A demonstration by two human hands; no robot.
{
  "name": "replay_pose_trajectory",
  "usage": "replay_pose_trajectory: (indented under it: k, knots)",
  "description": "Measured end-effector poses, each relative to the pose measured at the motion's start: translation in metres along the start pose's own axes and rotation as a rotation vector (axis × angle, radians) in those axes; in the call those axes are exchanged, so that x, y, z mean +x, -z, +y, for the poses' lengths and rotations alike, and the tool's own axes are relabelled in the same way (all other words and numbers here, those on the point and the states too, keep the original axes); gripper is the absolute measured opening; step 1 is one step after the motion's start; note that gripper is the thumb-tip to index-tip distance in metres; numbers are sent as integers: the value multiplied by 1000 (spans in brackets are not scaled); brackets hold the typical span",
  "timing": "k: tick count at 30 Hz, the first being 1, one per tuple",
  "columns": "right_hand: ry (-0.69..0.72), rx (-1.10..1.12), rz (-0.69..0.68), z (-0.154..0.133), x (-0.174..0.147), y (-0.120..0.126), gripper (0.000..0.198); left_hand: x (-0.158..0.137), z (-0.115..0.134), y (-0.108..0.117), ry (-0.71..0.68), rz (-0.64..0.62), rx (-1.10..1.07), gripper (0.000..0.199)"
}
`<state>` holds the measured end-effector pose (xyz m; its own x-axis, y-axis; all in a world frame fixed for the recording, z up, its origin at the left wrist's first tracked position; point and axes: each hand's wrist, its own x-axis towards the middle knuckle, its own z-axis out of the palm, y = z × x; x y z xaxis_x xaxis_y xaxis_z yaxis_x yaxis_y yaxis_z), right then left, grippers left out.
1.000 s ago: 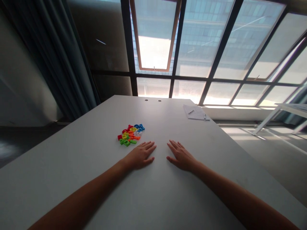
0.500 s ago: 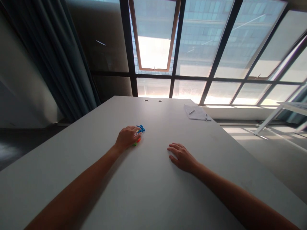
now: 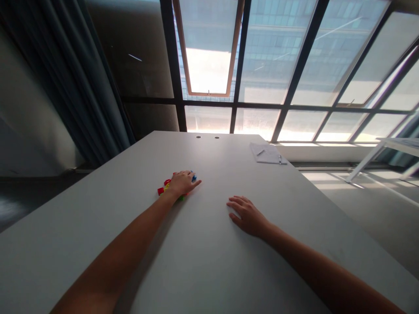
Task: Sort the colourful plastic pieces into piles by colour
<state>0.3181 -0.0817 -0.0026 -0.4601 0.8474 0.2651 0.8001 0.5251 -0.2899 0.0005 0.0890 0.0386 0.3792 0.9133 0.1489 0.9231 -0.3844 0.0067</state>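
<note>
My left hand (image 3: 183, 181) lies palm down over a small cluster of brightly coloured pieces on the white table (image 3: 203, 261). Its thumb sticks out to the right, and the other fingers reach forward over the cluster. Red pieces (image 3: 160, 191) and a yellow piece (image 3: 167, 186) show left of the hand. Blue pieces (image 3: 194, 178) peek out at the fingertips, and a green piece (image 3: 181, 198) shows below the palm. What kind of pieces they are is too small to tell. My right hand (image 3: 247, 216) rests on the tabletop, fingers apart, holding nothing.
Papers (image 3: 266, 152) with a pen-like object on them lie at the far right of the table. Two round holes (image 3: 198, 137) are near its far edge. A dark curtain (image 3: 75, 83) hangs at the left, windows stand behind, and another white table (image 3: 397, 146) is at the right.
My left hand has shifted slightly right and turned, its thumb now spread outward. Red and yellow pieces have come into view on its left. My right hand stays in place.
</note>
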Motion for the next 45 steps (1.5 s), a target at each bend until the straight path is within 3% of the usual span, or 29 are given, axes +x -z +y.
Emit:
replay_pose_trajectory:
  k: [6,14,19,23,28,32,39,45]
  knots:
    - [9,8,9,2,0,-1,42,-4,-19,-7,-4,120,-36,60]
    - [8,12,11,2,-1,-2,42,-7,-39,-6,39,-1,-51,75]
    - [17,8,15,5,-1,-3,42,-7,-62,-9,-69,-75,-185,71]
    - [12,10,27,6,0,-5,42,-4,-61,-17,-120,-63,-206,67]
    - [14,13,30,5,2,-6,41,-8,-38,-20,-141,-23,-215,70]
    - [2,39,40,6,2,-5,43,-21,0,-16,-195,-60,-220,73]
    - [-59,207,273,18,4,-10,44,-55,80,-19,-327,-72,-232,78]
    - [-81,233,334,20,3,-5,33,-76,122,-23,-404,-87,-308,83]
